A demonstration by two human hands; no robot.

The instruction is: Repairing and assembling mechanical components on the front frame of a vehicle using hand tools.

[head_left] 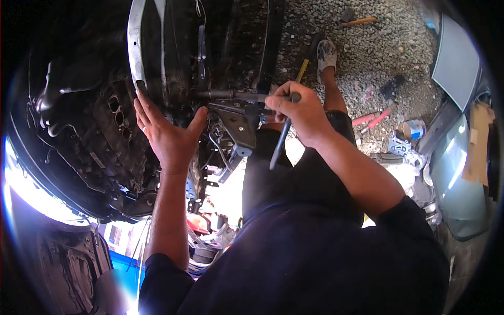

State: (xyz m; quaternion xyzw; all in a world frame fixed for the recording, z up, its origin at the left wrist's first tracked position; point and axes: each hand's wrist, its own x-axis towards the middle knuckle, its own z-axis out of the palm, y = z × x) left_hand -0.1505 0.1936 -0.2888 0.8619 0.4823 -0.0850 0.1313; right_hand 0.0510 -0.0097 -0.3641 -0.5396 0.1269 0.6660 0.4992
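My right hand (pixel 302 113) grips a socket wrench (pixel 245 96). Its long dark shaft runs left into the front of a car body, and its grey bar handle (pixel 280 147) slants down below my fist. Where the shaft's far end sits is lost in shadow. My left hand (pixel 167 135) is open, thumb spread wide, with its fingertips against the lower end of a pale curved metal bar (pixel 136 44). Between my hands, below the shaft, juts a dark metal bracket (pixel 239 131).
Dark engine-bay parts (pixel 100 126) fill the left. On the gravel (pixel 399 42) at right lie a hammer (pixel 359 21), a red-handled tool (pixel 379 116) and a can (pixel 414 129). A pale green body panel (pixel 450 184) and cardboard (pixel 479 142) stand at far right.
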